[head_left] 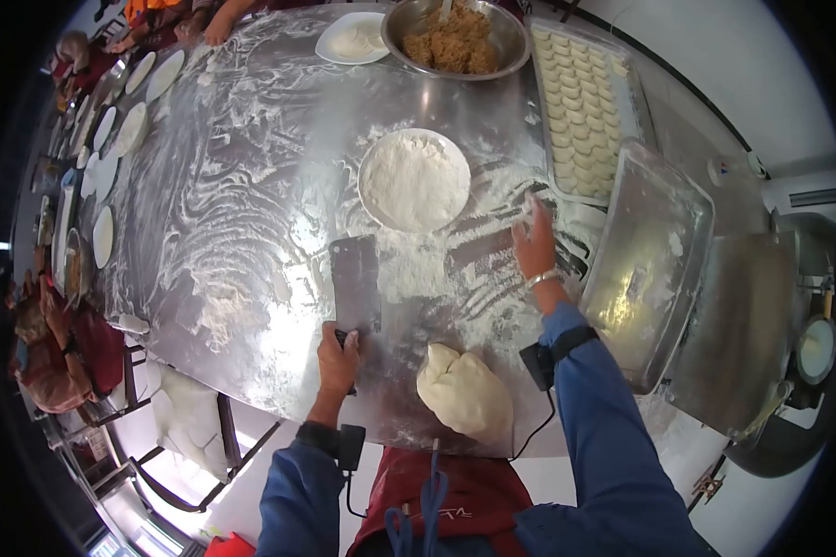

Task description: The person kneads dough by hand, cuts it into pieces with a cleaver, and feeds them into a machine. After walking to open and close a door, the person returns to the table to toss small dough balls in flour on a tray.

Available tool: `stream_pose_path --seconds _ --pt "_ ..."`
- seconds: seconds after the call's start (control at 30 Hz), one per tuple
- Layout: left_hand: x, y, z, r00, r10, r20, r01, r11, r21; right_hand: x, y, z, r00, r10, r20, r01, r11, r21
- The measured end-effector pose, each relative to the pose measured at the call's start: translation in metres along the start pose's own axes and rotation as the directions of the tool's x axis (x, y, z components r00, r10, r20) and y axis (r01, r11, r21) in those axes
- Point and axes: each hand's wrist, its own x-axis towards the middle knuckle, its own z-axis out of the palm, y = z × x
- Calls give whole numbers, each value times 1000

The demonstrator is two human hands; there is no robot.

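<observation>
A cleaver (355, 278) with a broad dark blade lies flat on the floury steel table (279, 139). My left hand (338, 358) is wrapped round its handle at the near end. To the right, my right hand (535, 243) reaches over flour streaks with its fingers stretched out, holding nothing. It is a little short of a tray (567, 197) filled with rows of dumplings (581, 102). Close to my apron sits a large lump of dough (466, 394), apart from both hands. White flour (415, 179) fills a round dish beyond the cleaver.
At the far edge stand a steel bowl (525, 58) of brown filling (453, 42) and a white plate (323, 46) with flour. A second metal tray (646, 269) lies right of my right forearm. Several plates and other people line the left side.
</observation>
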Motion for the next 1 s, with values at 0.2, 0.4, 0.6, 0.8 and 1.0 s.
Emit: stream_pose_path --seconds 0.2,0.4,0.6,0.8,1.0 --pt "-3 28 -10 984 -168 -56 153 965 -212 60 22 24 999 -18 -36 12 988 -153" --pt "25 21 2 997 -8 -81 4 999 -46 31 -6 71 929 -193 316 291 909 -300" --pt "0 58 22 999 41 33 -44 992 115 -49 -59 57 855 -319 409 328 943 49" --pt "-16 67 52 979 75 190 -101 986 132 -83 -41 34 999 18 27 -21 990 139" --pt "-9 103 79 907 184 379 -215 976 40 -80 -48 48 987 152 -55 -129 948 291"
